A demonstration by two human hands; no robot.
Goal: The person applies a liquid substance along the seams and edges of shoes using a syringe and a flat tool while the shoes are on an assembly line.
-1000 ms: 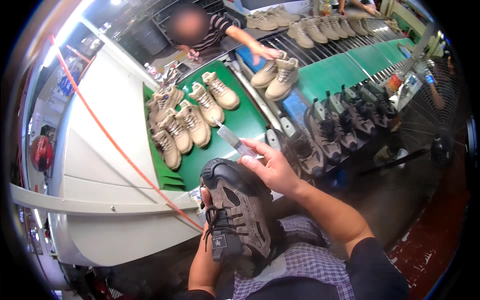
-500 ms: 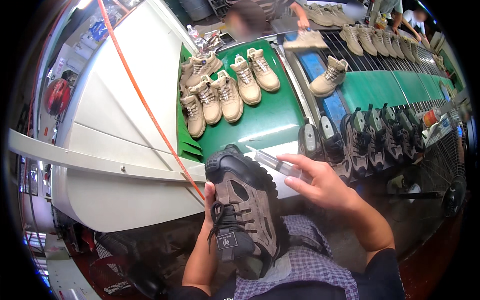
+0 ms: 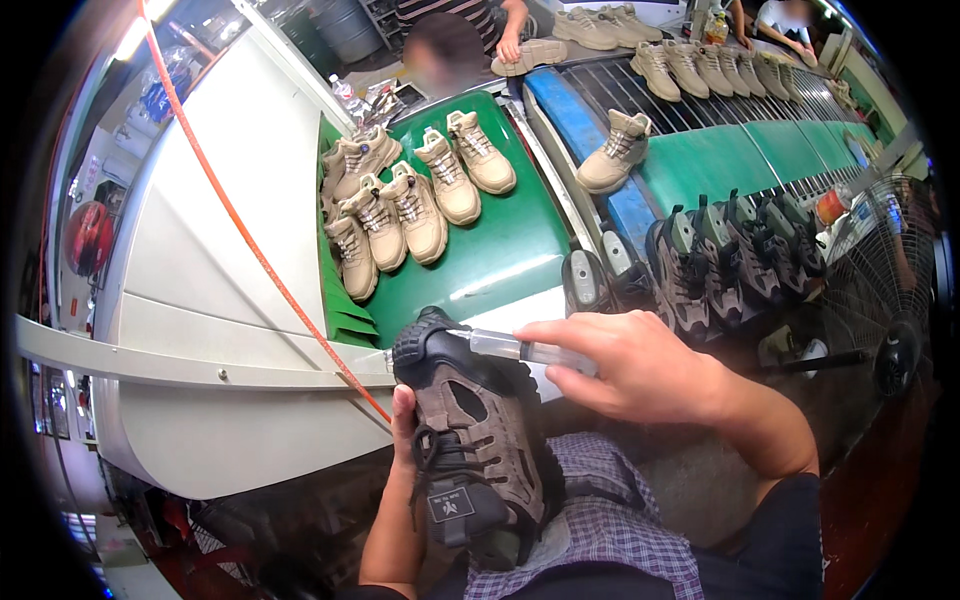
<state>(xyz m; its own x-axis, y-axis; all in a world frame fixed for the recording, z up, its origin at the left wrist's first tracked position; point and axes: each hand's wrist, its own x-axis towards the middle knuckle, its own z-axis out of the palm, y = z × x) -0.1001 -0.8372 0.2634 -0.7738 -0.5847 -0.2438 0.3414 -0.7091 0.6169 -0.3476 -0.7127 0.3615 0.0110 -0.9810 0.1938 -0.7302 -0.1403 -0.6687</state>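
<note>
On the person's lap, over a checked purple cloth, a brown and grey lace-up hiking shoe with a black rubber sole stands toe up, gripped from below by the left hand, whose fingers close around its side beside the laces. The right hand pinches a clear plastic syringe-like applicator and lays its tip against the black toe edge of the sole. By the look of it, the work on this shoe is in hand and not finished, since the tip sits at the toe alone and I cannot see any mark it has left. Just beyond, the green conveyor belt carries a cluster of tan lace-up boots, and to the right a row of dark grey shoes of the same kind as the held one stands on a rack, which I would judge to be waiting or done; I cannot tell which. Farther off, another person's hand rests on a tan boot. A black standing fan faces the line at the right.
</note>
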